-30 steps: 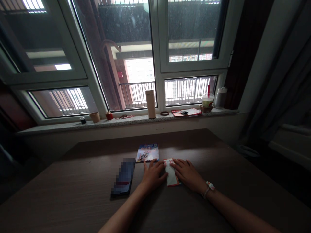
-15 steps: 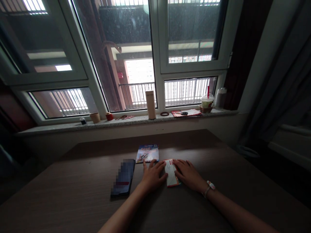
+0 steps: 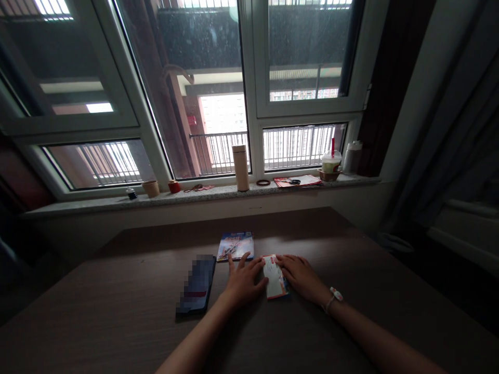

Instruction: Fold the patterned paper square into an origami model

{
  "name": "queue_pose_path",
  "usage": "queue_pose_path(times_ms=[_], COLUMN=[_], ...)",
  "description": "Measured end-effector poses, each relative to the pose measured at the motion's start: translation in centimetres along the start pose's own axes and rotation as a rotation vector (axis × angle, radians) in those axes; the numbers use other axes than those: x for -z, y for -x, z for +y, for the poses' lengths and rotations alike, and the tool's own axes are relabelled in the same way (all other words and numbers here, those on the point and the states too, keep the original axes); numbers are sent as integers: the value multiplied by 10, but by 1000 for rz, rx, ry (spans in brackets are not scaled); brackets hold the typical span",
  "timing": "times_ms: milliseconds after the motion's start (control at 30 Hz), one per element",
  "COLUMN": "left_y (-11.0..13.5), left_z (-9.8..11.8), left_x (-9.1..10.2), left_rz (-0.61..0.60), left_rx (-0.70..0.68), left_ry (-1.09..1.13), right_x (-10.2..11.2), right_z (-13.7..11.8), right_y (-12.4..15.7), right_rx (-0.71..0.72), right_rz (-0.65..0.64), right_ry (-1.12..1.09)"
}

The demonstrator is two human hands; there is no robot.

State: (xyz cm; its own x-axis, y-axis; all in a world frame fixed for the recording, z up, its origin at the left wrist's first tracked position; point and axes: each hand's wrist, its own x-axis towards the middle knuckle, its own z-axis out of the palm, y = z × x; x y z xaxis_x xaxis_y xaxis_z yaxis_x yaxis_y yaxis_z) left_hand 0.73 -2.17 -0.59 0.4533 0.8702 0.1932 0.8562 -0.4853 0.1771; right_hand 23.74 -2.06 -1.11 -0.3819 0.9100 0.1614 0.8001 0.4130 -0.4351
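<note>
Dark wooden table (image 3: 351,322) – lying below a stone window sill (image 3: 218,194), which is carrying a tall beige flask (image 3: 240,167). Dark phone (image 3: 196,284) – resting flat, left of centre. Left hand (image 3: 242,283) lying palm-down and unclenched, thumb touching the left edge of a small white-and-red card (image 3: 275,278). Right hand (image 3: 302,275) likewise lying flat, fingertips pressing on the card's right side, nothing grasped. Blue booklet (image 3: 236,245) sitting just beyond the left fingertips. The card is lying on the table between both hands.

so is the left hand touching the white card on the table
Touching. In the head view the thumb of the left hand lies against the left edge of the white card, no table showing between them.
</note>
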Motion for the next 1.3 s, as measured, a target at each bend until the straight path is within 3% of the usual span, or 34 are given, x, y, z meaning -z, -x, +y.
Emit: queue_pose_path(times_ms=[467,733,1067,1300], left_y=[0,0,0,1], left_z=[-1,0,0,0], left_x=[0,2,1,1], left_rz=[3,-11,3,-1], left_rx=[6,5,4,8], left_ry=[-44,-38,-46,-21], right_x=[10,10,32,34], right_z=[13,10,13,17], right_y=[-1,3,11,10], right_rx=[67,180,90,109], right_rz=[-157,-45,-307,-348], right_ry=[-25,-72,-182,-223])
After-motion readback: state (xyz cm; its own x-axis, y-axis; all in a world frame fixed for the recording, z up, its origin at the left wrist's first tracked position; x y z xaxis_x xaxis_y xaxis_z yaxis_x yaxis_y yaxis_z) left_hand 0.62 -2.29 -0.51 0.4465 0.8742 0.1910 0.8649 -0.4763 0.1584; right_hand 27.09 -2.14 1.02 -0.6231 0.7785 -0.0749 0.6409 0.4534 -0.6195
